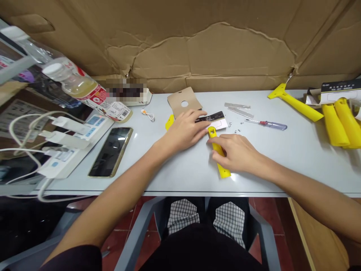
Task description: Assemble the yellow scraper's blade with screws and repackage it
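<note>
Labels unreadable: bottle (84, 90), black card (210, 117) under left hand (184, 131).

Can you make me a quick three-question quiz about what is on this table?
1. True or false: the right hand rests on a yellow scraper handle.
2. Which lies nearest the table's front-left edge? A) screwdriver B) phone C) metal blades
3. Fill in: the left hand touches a black-and-white ____.

Key: 1 true; 2 B; 3 packaging card.
</note>
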Tool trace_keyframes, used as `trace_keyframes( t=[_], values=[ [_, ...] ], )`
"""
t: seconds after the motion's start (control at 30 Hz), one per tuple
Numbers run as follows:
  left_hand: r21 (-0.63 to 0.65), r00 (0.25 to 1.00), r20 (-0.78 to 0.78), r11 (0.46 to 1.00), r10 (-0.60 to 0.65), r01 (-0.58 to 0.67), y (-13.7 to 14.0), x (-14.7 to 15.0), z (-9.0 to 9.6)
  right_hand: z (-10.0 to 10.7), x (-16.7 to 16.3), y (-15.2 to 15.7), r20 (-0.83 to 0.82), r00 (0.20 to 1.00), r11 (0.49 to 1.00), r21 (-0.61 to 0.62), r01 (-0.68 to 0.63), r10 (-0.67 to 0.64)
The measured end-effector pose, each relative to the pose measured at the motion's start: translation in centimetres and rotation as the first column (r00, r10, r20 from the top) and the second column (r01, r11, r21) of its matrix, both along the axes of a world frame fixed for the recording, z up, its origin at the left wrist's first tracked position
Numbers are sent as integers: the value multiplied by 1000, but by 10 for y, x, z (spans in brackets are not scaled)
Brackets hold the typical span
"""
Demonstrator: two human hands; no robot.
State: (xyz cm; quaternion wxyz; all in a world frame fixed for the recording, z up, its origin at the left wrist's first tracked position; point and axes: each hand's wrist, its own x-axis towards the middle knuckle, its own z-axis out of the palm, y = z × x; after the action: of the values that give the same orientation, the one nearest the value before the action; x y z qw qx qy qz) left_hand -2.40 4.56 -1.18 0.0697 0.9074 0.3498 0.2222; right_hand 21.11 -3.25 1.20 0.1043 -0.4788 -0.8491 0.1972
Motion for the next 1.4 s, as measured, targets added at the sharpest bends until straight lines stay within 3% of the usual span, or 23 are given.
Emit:
trace_keyframes(
  t=[0.13,0.23,0.43,0.63,0.73,0.83,0.97,1.1,1.2,1.4],
  values=[
    [21,995,-53,997,80,-79,-2,1,-1,0,1,0,-2,1000,1000,-7,-7,7],
    [27,997,-50,998,61,-60,-3,3,-2,1,1,-1,13,1000,1000,-7,10,-10],
    [48,996,-73,997,57,-54,-3,3,-5,2,5,1,68,984,962,232,143,-163],
    [31,993,-80,996,91,-89,-7,5,-5,1,6,7,208,957,959,242,149,-202],
    [48,995,-27,994,99,-97,-19,3,2,4,10,11,167,972,953,278,117,-168],
    [83,993,62,991,103,-108,-42,-5,14,6,22,8,45,998,932,362,30,-49],
    [55,979,136,986,149,-158,-79,-20,15,-9,43,-15,-93,996,895,446,29,14],
    [-16,980,-30,980,196,-196,-103,-22,-9,-35,50,-45,-66,994,895,433,105,-84],
    [-64,956,-157,963,248,-260,-109,-14,-21,-43,46,-55,17,988,906,400,137,-157],
    [-117,936,-220,945,276,-306,-110,-4,-20,-41,40,-54,169,965,933,334,135,-200]
  ],
)
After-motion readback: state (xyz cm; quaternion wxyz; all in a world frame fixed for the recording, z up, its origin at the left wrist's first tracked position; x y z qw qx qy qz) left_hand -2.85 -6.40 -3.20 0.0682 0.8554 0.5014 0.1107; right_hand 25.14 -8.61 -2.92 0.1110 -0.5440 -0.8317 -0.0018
